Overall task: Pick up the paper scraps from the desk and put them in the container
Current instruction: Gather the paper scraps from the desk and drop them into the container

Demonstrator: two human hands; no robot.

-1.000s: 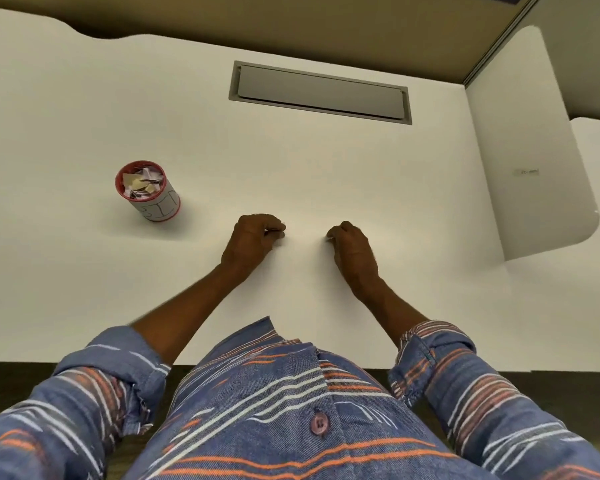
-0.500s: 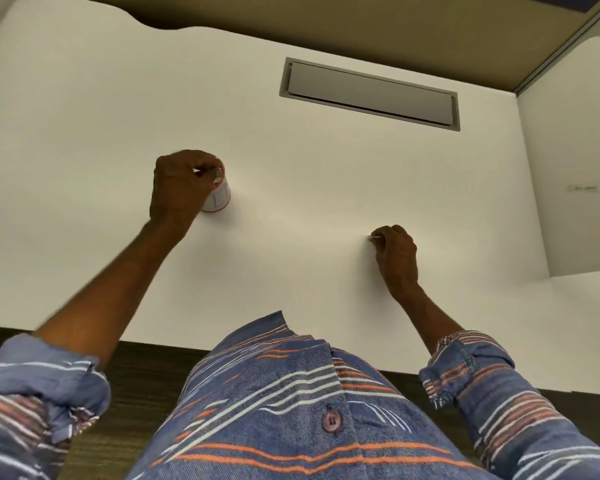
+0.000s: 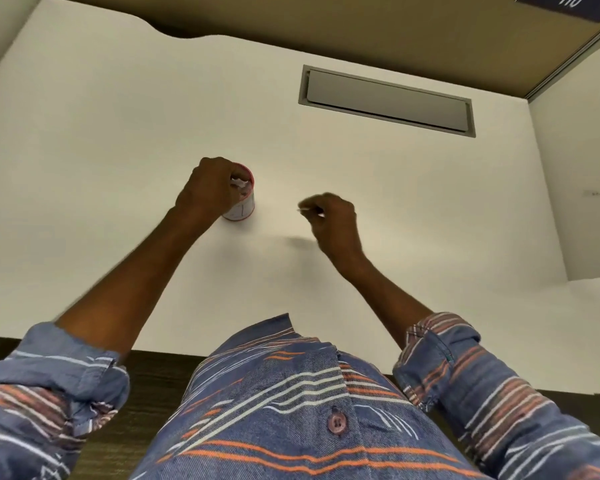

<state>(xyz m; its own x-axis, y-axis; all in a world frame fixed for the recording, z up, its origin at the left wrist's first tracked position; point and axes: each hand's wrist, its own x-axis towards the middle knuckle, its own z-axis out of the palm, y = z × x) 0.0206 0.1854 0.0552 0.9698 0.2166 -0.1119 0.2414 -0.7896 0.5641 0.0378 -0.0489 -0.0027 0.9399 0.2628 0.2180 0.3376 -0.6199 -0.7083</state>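
Note:
A small red-rimmed container (image 3: 244, 209) with a white side stands on the white desk (image 3: 118, 133). My left hand (image 3: 208, 188) hovers over its mouth and hides most of it. The fingers are curled downward, and a white paper scrap (image 3: 238, 183) sits at their tips just inside the rim. My right hand (image 3: 329, 220) is lifted off the desk to the right of the container. It pinches a thin paper scrap (image 3: 305, 211) between thumb and fingers, and that scrap points left toward the container.
A grey recessed cable flap (image 3: 387, 100) lies in the desk at the back right. A white side panel (image 3: 579, 161) rises at the right edge. A tan partition wall (image 3: 361, 26) runs behind the desk.
My left hand carried its scrap from the desk centre to the container's mouth. My right hand lifted off the desk and moved left toward the container with its scrap.

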